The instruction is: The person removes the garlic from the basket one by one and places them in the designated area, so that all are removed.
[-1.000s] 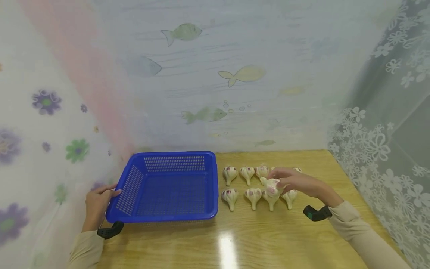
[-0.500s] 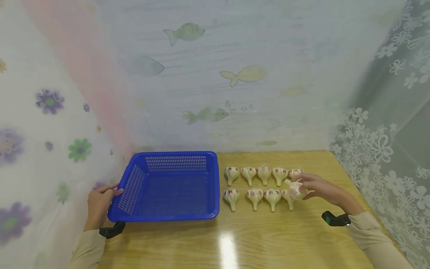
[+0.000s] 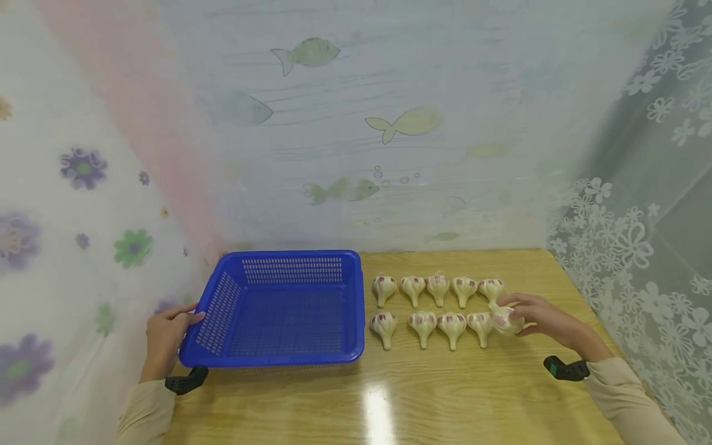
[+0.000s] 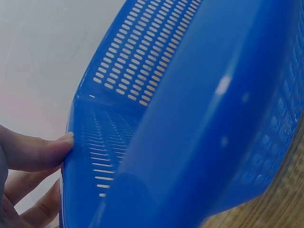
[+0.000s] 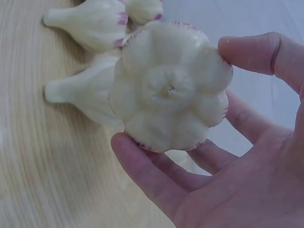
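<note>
My right hand (image 3: 547, 320) holds a garlic bulb (image 3: 505, 320) at the right end of the front row. In the right wrist view the thumb and fingers spread around this bulb (image 5: 168, 88), its round base turned to the camera. Several more white-and-purple garlic bulbs lie in two rows on the table, the nearest garlic bulb (image 3: 480, 327) right beside the held one. My left hand (image 3: 167, 337) grips the left rim of a blue plastic basket (image 3: 356, 309). In the left wrist view its thumb (image 4: 40, 152) presses the rim from above, fingers outside. Nothing lies inside the basket.
The wooden table (image 3: 445, 395) runs back to a fish-patterned curtain (image 3: 334, 123). A flowered sheet (image 3: 83, 247) hangs close by the left hand, and a grey flowered curtain (image 3: 628, 235) borders the right side.
My right hand has carried the garlic bulb rightward from over the middle of the front row to its right end, and lower. My left hand keeps its hold on the basket rim.
</note>
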Motion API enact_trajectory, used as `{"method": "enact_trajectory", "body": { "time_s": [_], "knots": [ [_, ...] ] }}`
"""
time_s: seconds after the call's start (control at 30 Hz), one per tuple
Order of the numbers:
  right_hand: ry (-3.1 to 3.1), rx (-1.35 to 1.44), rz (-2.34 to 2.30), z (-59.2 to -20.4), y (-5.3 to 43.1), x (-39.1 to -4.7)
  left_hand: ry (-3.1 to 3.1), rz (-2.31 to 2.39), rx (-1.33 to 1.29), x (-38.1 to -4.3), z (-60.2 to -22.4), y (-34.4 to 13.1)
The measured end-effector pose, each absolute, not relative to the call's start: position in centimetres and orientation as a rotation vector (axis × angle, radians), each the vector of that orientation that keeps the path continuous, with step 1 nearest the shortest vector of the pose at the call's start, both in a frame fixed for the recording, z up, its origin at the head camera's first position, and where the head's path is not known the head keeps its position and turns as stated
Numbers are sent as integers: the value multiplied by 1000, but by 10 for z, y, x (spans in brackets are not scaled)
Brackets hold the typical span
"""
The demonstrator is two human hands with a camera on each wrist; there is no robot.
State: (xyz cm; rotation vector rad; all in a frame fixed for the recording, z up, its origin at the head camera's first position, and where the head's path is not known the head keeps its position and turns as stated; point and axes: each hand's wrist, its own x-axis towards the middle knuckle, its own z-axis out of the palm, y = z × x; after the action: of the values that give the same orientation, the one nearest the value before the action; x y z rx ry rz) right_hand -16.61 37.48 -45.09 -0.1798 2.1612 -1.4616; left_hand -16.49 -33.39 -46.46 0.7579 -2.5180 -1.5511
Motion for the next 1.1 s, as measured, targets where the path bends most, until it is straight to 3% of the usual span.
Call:
{"method": "enact_trajectory", "body": {
  "time_s": [0.6,1.1],
  "knots": [
    [2213,37,-1423,-489,383,-157,-2560,-1506,733,-165,-465,-335],
    [2355,48,-1332,-495,375,-157,-2649,-1424,589,-160,-461,-338]
  ]
}}
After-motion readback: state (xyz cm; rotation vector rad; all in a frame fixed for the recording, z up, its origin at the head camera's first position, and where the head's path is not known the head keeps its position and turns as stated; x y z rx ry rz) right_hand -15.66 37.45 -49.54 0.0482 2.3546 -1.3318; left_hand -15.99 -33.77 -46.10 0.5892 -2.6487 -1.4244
